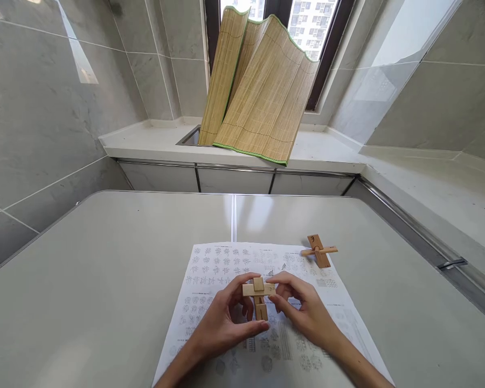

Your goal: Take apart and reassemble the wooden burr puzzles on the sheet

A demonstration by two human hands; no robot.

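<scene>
Between my two hands is a small light-wood interlocking puzzle (259,291), its pieces crossing one another. My left hand (223,318) curls around it from the left, with the thumb along the bottom end and fingers behind. From the right, my right hand (299,307) pinches the end of the horizontal piece between thumb and fingertips. Below them lies a large white sheet (210,275) printed with rows of small diagrams. A darker wooden cross of slotted pieces (318,251), one marked with a figure, rests at the sheet's upper right edge.
The pale table (105,280) has a seam running away from me. Behind it, a folded bamboo mat (267,91) leans on the white ledge (153,143) by the window. Grey tiled walls (56,108) stand on both sides, and a metal-edged counter (452,199) borders the right.
</scene>
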